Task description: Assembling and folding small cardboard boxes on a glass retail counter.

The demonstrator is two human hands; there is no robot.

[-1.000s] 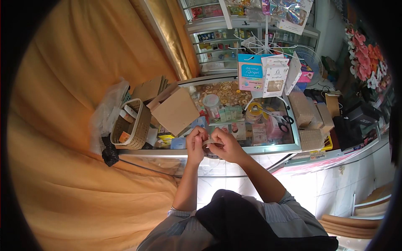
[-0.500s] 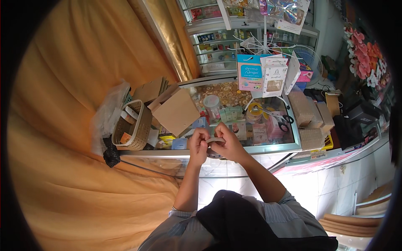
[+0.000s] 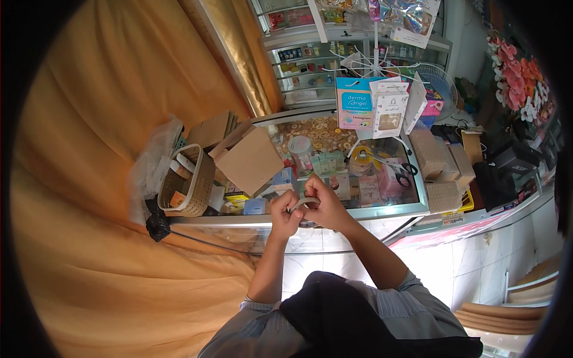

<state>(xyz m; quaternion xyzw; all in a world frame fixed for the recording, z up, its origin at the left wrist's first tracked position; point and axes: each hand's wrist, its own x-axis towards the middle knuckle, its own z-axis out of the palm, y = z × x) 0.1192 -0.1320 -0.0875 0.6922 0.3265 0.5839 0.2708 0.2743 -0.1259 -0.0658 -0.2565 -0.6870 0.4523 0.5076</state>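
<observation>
Close to the counter's front edge, my left hand (image 3: 285, 215) and my right hand (image 3: 326, 204) meet around a pale beige ring, apparently a roll of tape (image 3: 305, 201). Both sets of fingers are curled and pinch its rim from either side. Its lower part is hidden by my hands. Beyond them, the glass counter (image 3: 388, 212) carries black-handled scissors (image 3: 408, 174) and a yellow tape roll (image 3: 362, 156). A clear round tub (image 3: 300, 149) stands behind the hands, and a brown cardboard box (image 3: 250, 161) sits to their left.
On the counter's left end is a beige woven basket (image 3: 206, 185) with small items inside. A wire display stand (image 3: 376, 59) holds hanging packages. Bubble-wrapped parcels (image 3: 433, 155) are stacked at right, near a black box (image 3: 516, 156). An orange curtain (image 3: 119, 179) drapes along the left.
The tape roll has tilted slightly between my hands, showing more of its curved rim. My left fingers have shifted a little along it. Things on the counter stay put.
</observation>
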